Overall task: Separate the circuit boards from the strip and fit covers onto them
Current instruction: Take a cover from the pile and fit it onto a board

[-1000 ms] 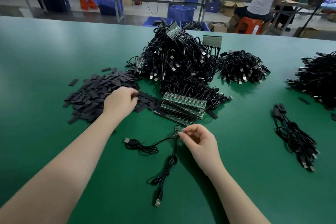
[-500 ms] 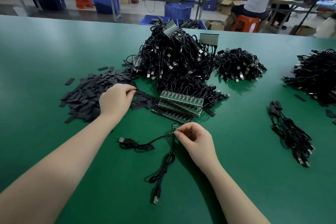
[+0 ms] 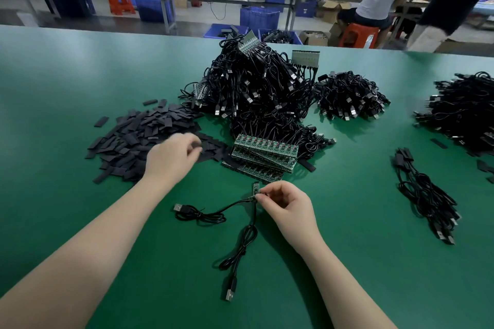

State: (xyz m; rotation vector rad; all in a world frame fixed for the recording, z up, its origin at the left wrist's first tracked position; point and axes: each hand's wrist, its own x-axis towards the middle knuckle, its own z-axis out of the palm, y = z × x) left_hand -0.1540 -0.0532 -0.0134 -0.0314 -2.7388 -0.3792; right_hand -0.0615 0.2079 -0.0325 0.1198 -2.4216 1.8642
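Observation:
A single small green circuit board point(image 3: 255, 187) stands up from the table, and my right hand point(image 3: 283, 203) pinches it at its lower end. Two black USB cables point(image 3: 248, 238) trail from it across the green table point(image 3: 80, 83). Just behind lies a stack of unbroken board strips point(image 3: 264, 152) with cables attached. My left hand point(image 3: 171, 157), blurred by motion, hovers at the right edge of the heap of flat black covers point(image 3: 139, 136). Its fingers are curled and seem to pinch one black cover point(image 3: 197, 145).
A big tangle of black cables with more strips point(image 3: 254, 85) rises behind the stack. Smaller cable piles sit at the right point(image 3: 350, 96) and far right point(image 3: 465, 112). A bundle of covered cables point(image 3: 425, 195) lies near right. People work beyond the table's far edge.
My left hand has lifted off the cover heap and shifted right, now blurred. My right hand keeps the same pinch on the small board.

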